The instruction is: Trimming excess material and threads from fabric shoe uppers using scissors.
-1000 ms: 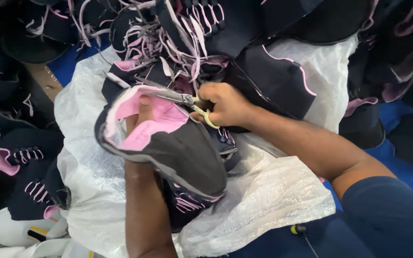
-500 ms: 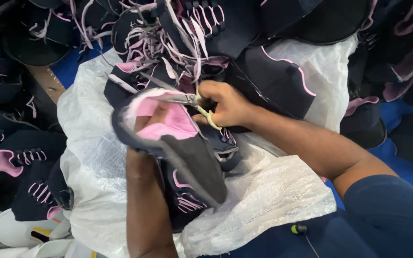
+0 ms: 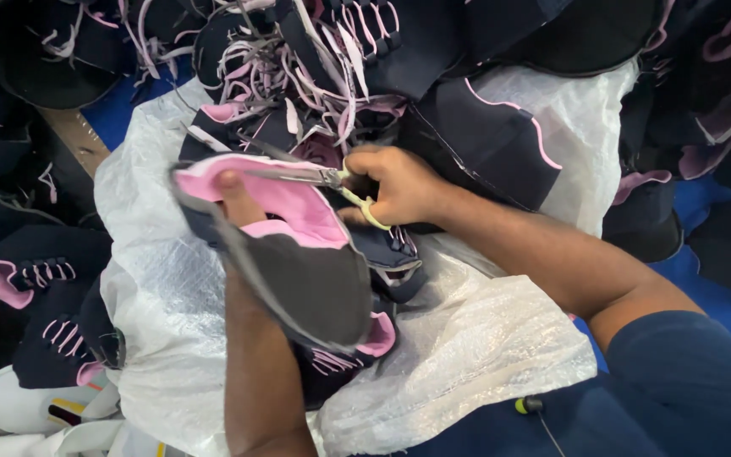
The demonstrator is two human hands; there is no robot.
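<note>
Trimming of shoe upper [image 3: 298,254] in hand.
Right hand [image 3: 395,186] grips scissors [image 3: 315,178] at pink lining; left hand [image 3: 234,199] inside, grasping upper. Next cut needs steady aim.

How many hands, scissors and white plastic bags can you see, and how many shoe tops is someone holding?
Hands: 2, the left hand and the right hand
Scissors: 1
Held shoe upper: 1
White plastic bag: 1
Total: 5
</note>
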